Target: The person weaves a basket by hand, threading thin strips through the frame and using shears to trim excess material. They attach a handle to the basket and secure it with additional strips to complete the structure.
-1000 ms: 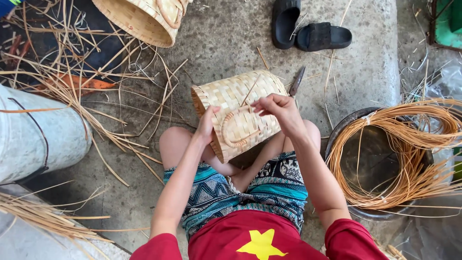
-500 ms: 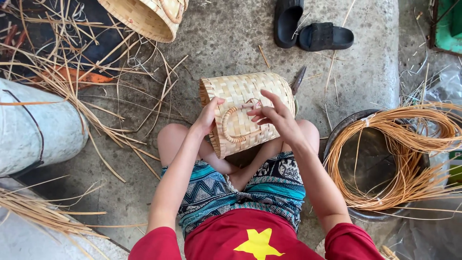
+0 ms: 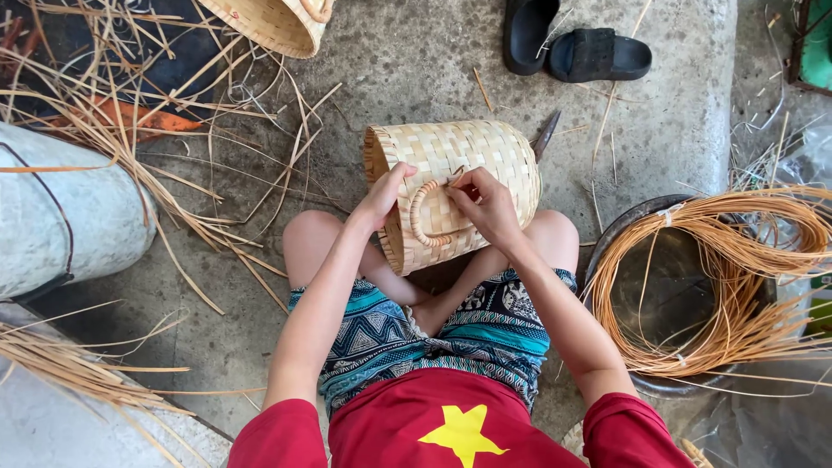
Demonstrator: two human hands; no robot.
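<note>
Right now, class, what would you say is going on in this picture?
A person sits cross-legged on a concrete floor with a woven basket lying on its side across the lap. The left hand steadies the basket near its rim, while the right hand pinches at the weave beside the looped handle. A coil of cane strips sits in a dark basin on the person's right, loose strips lie scattered on the left, and black sandals rest ahead.

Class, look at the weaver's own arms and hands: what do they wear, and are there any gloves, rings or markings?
Short red sleeves cover only the upper arms. Forearms, the left hand and the right hand are bare: no gloves, rings, watch or markings visible.
</note>
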